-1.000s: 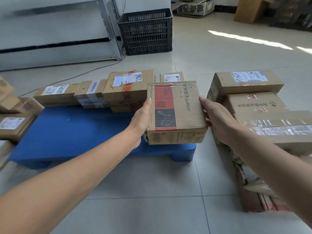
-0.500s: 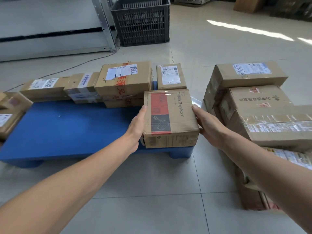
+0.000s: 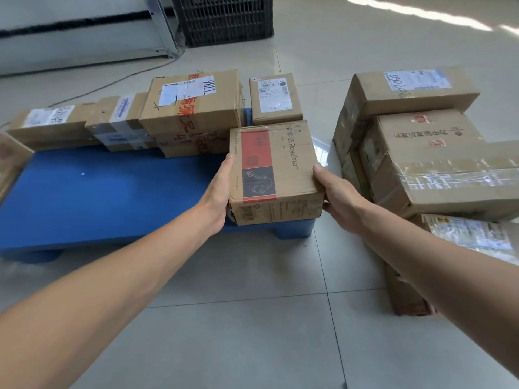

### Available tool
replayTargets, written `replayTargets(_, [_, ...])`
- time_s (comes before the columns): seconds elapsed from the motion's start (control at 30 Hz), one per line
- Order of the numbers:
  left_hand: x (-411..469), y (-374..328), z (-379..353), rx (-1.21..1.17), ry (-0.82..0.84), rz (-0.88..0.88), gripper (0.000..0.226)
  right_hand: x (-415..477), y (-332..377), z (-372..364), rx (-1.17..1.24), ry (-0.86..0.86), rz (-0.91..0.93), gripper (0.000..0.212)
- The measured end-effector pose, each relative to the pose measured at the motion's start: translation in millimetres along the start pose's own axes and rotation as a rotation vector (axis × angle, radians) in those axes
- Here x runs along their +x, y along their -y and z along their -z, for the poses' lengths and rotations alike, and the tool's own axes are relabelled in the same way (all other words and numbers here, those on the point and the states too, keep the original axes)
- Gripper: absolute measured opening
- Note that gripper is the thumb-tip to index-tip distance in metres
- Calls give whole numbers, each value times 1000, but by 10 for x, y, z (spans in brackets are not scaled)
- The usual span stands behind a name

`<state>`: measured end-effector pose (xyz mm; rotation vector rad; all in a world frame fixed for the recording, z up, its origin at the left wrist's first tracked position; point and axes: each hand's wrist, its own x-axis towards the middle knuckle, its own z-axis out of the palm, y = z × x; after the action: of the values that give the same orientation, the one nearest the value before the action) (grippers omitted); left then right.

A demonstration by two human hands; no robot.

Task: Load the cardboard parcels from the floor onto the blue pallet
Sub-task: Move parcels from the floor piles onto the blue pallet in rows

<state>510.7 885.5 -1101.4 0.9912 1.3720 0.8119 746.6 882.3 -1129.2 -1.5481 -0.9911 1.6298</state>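
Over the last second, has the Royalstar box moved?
Yes. The Royalstar box has dropped: it covered most of the small box behind it, and now shows below it, at the pallet's corner.

Black lattice crate (image 3: 224, 21) on tiled floor (image 3: 252, 332), top of view, just beside a metal rack post (image 3: 165, 26). Thin cable (image 3: 112, 85) runs from post base down-left across floor. Sun streak (image 3: 407, 12) top right.

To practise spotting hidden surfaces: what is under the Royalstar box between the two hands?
The blue pallet: its front right corner and foot show below the Royalstar box. The deck directly under the box is covered, so contact cannot be seen.
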Motion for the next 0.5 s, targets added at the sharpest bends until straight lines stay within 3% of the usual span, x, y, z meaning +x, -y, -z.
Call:
replayTargets(0.3, [-18,5,8,38,-17,-18,51,-84,66,-70,-46,16,12,47])
replayTargets(0.43, [-125,-184,13,58,-169,-75,29,-223,257,5,-100,25,139,46])
replayTargets(0.5, [-181,-351,-13,70,-260,-122,36,-324,404,85,-113,-23,231,57])
